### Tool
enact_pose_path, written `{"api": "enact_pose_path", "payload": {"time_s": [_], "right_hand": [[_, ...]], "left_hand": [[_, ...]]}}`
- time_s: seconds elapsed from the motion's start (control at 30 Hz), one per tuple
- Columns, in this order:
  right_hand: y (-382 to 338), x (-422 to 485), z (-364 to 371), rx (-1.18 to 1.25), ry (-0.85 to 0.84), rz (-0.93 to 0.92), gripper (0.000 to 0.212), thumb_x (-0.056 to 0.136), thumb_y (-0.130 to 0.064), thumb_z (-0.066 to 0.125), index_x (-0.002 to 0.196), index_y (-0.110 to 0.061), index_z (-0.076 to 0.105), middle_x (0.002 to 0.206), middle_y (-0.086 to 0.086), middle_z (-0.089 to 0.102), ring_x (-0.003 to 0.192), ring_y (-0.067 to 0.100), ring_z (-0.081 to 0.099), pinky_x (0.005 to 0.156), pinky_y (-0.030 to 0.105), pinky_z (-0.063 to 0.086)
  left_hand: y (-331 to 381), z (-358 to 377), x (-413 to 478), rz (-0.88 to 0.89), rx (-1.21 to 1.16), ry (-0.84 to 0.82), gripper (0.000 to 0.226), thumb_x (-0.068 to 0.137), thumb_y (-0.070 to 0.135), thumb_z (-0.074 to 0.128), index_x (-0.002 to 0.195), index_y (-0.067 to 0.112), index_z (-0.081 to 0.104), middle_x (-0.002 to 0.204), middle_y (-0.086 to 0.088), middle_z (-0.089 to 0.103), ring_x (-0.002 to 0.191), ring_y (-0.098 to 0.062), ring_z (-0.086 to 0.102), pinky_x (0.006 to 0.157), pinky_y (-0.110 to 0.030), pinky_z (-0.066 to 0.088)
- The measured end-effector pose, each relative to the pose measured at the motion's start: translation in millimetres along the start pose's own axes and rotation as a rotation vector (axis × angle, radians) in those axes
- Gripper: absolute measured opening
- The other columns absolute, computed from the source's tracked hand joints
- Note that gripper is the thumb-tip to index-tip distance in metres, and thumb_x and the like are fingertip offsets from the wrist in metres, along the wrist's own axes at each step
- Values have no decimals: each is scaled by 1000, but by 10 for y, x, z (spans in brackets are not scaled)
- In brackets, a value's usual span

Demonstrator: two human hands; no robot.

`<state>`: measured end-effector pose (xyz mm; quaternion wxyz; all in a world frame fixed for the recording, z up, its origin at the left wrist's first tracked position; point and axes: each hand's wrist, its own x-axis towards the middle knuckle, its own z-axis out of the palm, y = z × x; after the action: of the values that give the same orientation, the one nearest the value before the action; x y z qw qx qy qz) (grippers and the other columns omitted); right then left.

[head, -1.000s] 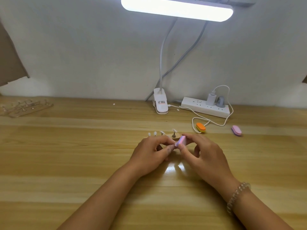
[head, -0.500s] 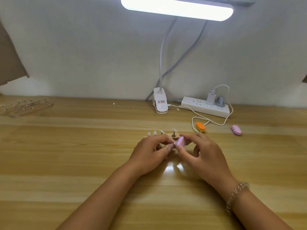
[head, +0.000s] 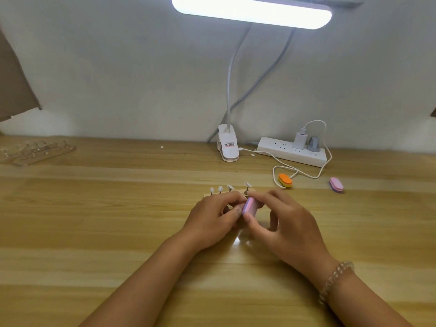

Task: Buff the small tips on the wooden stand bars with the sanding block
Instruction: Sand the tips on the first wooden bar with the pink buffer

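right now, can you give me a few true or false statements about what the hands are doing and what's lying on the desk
1. The right hand pinches the pink sanding block. True.
2. The left hand is well clear of the wooden stand bar. False: its fingers curl on the bar.
3. The orange block lies left of the stand bar. False: it lies to the right of it.
4. Two plugs sit in the power strip. True.
5. The bracelet is on the right wrist. True.
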<state>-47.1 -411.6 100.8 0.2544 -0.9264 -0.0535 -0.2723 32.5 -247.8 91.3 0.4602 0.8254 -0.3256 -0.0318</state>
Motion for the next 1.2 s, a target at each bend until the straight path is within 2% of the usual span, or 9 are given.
{"api": "enact_pose_path", "payload": {"time_s": [0.1,0.3,0.4,0.5,0.63,0.77,0.9,1.03,1.2], "right_hand": [[71,46,-17,34,64,121,37,81,-39,70,118,-34,67,100,-18,61,62,-6,47,68,30,50],[39,35,-10,103,10,64,38,79,-46,67,115,-33,69,95,-18,61,58,7,54,63,31,51],[98,51,-12,63,51,112,37,80,-38,72,117,-32,68,98,-18,61,60,-2,51,68,29,49],[37,4,0,78,-16,10,37,80,-40,72,117,-34,68,97,-18,61,58,-2,50,61,28,49],[81,60,-19,72,46,129,37,80,-39,71,117,-34,68,99,-19,63,58,4,53,69,32,51],[1,-8,-5,53,-32,-19,37,78,-48,65,113,-34,69,95,-20,61,57,-1,51,58,26,48],[93,62,-13,61,53,128,34,79,-37,74,112,-34,68,99,-19,62,59,3,53,69,33,51],[7,-18,0,34,-36,-24,39,78,-48,65,114,-34,67,98,-20,60,60,-8,47,59,23,46],[68,42,-20,18,36,89,40,79,-40,72,118,-34,67,103,-20,62,59,-3,48,67,28,48]], "left_hand": [[-13,5,2,6,31,2,14,90,42,50,87,48,62,80,26,62,68,-7,61,76,-40,52],[-30,6,11,10,32,10,16,90,37,51,93,41,66,85,23,65,63,0,54,68,-33,47],[-39,10,7,25,64,12,18,97,33,57,87,46,63,82,27,63,59,4,51,63,-25,36],[-51,4,8,17,74,15,21,97,25,56,93,43,65,85,26,64,61,3,52,63,-24,36],[-45,12,16,13,87,20,18,98,32,57,87,45,63,82,28,63,60,3,51,63,-24,35],[-61,6,16,12,79,22,17,97,26,55,96,38,66,85,26,63,61,3,51,62,-24,36],[-45,13,22,6,85,20,17,97,33,56,88,46,63,83,27,63,60,4,51,64,-25,35],[-49,6,12,10,72,21,17,96,28,53,95,41,65,85,26,62,60,3,52,63,-25,36],[-26,3,15,5,90,26,23,98,32,56,85,50,60,80,30,61,60,7,52,62,-24,35]]}}
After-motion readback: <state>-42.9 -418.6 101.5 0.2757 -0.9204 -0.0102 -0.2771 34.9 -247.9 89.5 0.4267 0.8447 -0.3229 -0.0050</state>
